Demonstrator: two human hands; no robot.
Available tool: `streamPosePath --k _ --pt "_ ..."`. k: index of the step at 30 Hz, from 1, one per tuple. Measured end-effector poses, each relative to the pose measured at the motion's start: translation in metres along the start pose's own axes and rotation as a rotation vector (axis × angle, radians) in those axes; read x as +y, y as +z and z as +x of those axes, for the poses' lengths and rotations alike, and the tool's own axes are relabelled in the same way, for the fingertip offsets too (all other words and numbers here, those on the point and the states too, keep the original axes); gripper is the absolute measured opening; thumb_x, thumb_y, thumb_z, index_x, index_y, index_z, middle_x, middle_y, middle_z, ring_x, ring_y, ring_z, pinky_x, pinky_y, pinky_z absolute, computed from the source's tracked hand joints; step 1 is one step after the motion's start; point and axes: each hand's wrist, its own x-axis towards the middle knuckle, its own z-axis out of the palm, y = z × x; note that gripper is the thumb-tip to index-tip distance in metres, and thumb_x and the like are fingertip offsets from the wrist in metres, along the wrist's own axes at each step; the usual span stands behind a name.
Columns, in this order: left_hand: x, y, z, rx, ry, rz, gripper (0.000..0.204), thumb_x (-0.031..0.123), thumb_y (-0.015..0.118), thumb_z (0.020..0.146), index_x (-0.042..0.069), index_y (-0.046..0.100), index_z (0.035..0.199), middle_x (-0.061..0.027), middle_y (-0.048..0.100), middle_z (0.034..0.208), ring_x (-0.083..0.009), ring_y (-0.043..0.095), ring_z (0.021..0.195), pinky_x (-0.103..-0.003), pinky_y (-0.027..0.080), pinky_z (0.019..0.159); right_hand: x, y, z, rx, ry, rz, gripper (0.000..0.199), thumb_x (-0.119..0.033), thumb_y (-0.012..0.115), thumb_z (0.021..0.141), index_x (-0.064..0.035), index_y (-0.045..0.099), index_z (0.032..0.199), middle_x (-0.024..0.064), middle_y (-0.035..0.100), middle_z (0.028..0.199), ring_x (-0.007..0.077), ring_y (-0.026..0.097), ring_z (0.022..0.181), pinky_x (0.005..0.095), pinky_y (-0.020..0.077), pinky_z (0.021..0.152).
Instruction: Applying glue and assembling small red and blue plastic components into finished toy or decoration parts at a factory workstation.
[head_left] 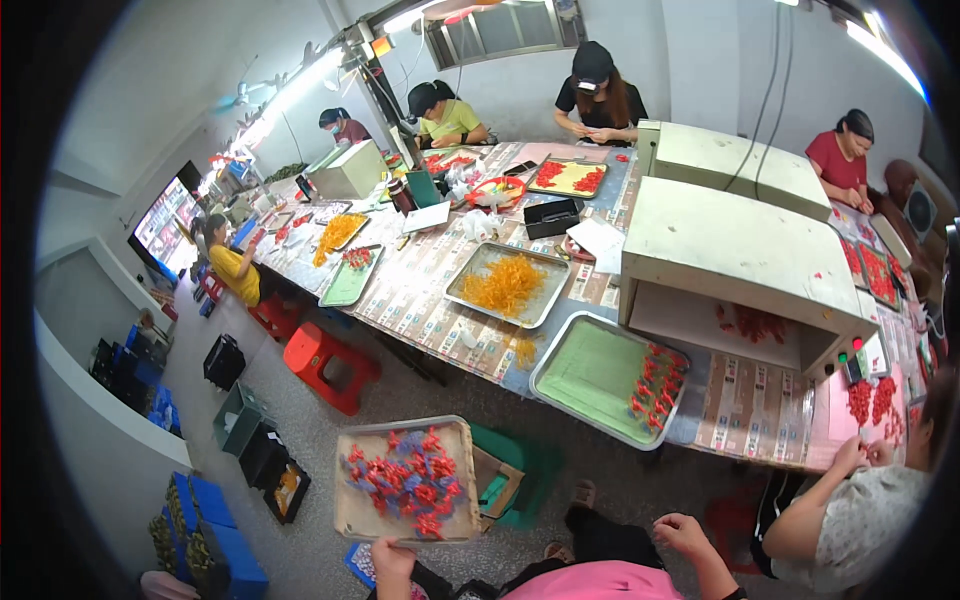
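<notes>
The left hand [392, 556] grasped the near edge of a tray [352, 520] of red pieces [415, 480]; the right hand [680, 532] hung loosely curled, holding nothing

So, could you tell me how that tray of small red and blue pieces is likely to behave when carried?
The tray looks stiff and probably light: the left hand alone holds its edge. The loose pieces would likely slide if it tilts.

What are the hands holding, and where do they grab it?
The left hand grips a tray of red and blue pieces by its near edge. The right hand holds nothing.
</notes>
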Motion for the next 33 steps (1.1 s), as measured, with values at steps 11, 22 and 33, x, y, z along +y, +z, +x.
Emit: streamPosePath --k 11,22,33 --pt "0.048 0.076 0.118 0.080 0.057 -0.011 0.049 0.004 0.048 0.069 0.007 0.050 0.118 -0.0092 0.059 0.113 -0.0269 0.059 0.099 -0.041 0.049 0.074 -0.006 -0.024 0.095 0.230 0.058 0.206 0.013 -0.010 0.059 0.085 -0.0019 0.063 0.094 0.0047 0.064 0.080 0.0127 0.062 0.066 0.0264 0.0509 0.055" --pt "0.074 0.123 0.179 0.212 0.072 0.072 0.053 0.005 0.046 0.068 0.011 0.049 0.121 -0.0077 0.057 0.119 -0.0273 0.055 0.106 -0.042 0.046 0.081 0.032 0.014 0.143 0.314 0.169 0.439 0.012 -0.011 0.060 0.084 -0.0016 0.062 0.090 0.0048 0.063 0.076 0.0133 0.061 0.062 0.0266 0.0491 0.049" --pt "0.112 0.163 0.316 0.147 0.088 0.171 0.062 0.004 0.045 0.062 0.009 0.048 0.123 -0.0098 0.057 0.122 -0.0316 0.055 0.110 -0.049 0.045 0.090 0.054 0.083 0.201 0.567 0.381 0.308 0.009 -0.006 0.062 0.079 0.0023 0.063 0.081 0.0076 0.059 0.064 0.0185 0.058 0.054 0.0317 0.0458 0.049"
